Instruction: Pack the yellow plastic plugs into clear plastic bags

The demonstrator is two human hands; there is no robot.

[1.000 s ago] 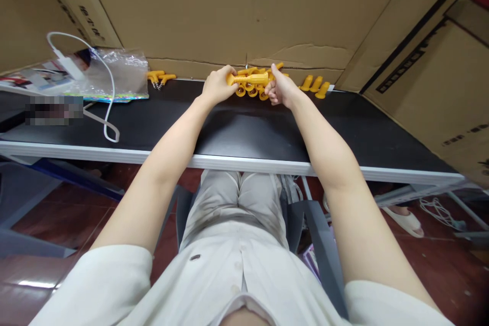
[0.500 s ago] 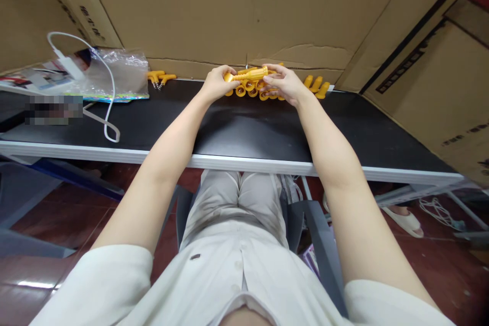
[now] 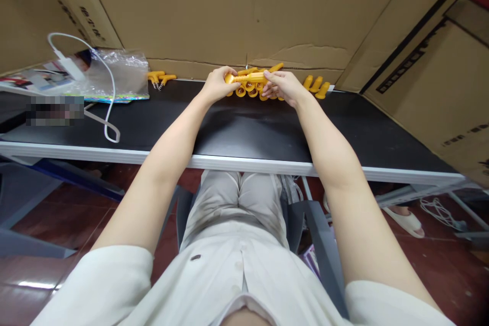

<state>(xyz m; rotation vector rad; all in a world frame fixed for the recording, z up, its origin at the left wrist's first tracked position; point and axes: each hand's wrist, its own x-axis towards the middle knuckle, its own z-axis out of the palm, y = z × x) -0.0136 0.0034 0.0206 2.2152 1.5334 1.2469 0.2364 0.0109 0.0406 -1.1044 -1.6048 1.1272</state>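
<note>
Between my hands is a long yellow plastic piece, roughly level, with a ridged narrow part towards the left and a thicker body towards the right. My left hand pinches its left end between thumb and fingers. At its right end, my right hand grips it with thumb and fingertips. Beneath and behind it lie several yellow hollow pieces with round open ends, partly hidden by my hands. Another yellow bar lies behind my right fingers.
To the left rest yellow handles with metal spirals, a clear plastic bag and a white cable. Several yellow rounded pieces lie right of my right hand. Cardboard walls the back of the black table.
My right hand's fingers have closed further over the piece's right end and the hand has turned slightly. The piece's right end has dipped a little. My left hand stays in place.
</note>
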